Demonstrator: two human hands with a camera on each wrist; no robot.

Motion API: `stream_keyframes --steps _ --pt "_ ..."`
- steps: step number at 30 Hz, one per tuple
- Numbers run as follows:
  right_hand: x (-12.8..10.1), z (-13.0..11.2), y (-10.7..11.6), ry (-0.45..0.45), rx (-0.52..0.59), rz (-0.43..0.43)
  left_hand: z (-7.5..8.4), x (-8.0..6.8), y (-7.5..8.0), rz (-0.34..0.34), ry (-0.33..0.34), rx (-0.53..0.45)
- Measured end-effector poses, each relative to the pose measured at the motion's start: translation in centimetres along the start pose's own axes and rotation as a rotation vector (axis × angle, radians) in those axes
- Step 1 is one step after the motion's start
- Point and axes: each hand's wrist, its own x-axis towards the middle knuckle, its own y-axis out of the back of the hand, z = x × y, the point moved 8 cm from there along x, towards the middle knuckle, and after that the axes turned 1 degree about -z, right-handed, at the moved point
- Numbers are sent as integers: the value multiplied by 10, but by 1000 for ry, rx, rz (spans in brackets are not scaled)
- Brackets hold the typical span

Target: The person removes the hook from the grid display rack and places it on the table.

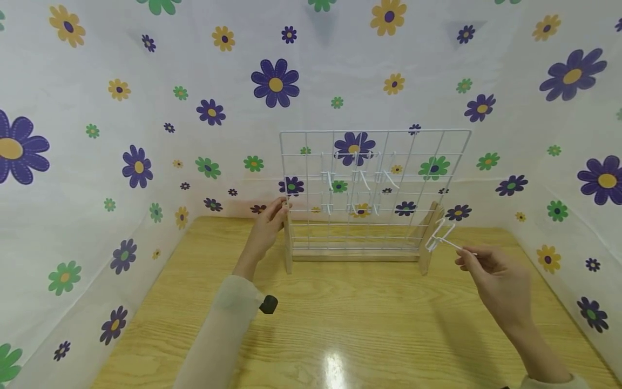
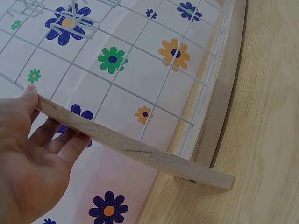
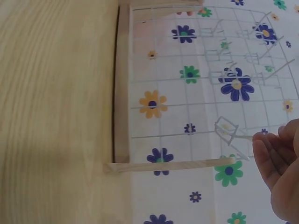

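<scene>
The left hand (image 1: 266,229) grips the top of the left wooden upright (image 1: 288,243) of the white wire grid rack (image 1: 374,189), thumb and fingers curled around it, while the right hand (image 1: 491,278) pinches 1 white wire hook (image 1: 439,237) by its straight end, near the rack's right upright (image 1: 428,240). To seat this hook well, I judge the left hand should steady the rack while the right brings the hook's bent end square to a free grid wire. 1 rack stands at the far middle of the wooden surface (image 1: 340,324), 3 hooks (image 1: 362,178) already hang on it, and 1 more is in hand.
</scene>
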Motion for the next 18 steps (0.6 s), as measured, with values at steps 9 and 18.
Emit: stream_keyframes --steps 9,18 --pt "-16 16 -11 -35 27 -23 0 3 0 7 3 0" --pt "-37 37 -28 -123 -27 -72 -2 2 0 14 13 7"
